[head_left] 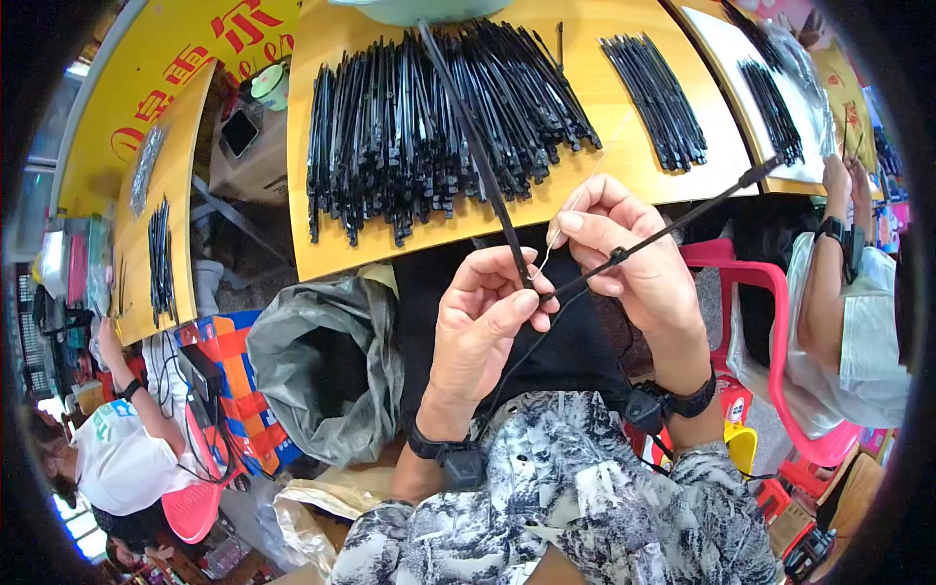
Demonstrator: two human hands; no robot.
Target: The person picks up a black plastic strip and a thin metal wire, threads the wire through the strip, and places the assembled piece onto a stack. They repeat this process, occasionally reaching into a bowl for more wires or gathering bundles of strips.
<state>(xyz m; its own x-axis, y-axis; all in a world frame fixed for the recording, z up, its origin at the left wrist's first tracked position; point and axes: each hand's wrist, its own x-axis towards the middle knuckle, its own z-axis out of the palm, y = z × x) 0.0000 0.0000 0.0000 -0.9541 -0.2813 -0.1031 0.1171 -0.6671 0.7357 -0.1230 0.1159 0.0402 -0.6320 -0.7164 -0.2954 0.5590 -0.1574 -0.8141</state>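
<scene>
My left hand [481, 336] is closed, its thumb and fingers pinching a long thin black strap [472, 136] close to where two lengths of it meet in a V. One length slants up over the table; the other [697, 208] runs to the upper right, past my right fingers. My right hand [632, 249] is closed in a pinch on a thin pale thread or wire [552, 240], which reaches down toward the left fingertips. Which of the two it is I cannot tell. A large pile of similar black straps [370, 127] lies just beyond my hands on the yellow table [327, 255].
A smaller bundle of straps [655, 102] lies farther right. A grey sack [268, 336] stands open at my left, and a pale green bowl [429, 10] sits at the far edge. Pink chairs [775, 361] and other people at work are on both sides.
</scene>
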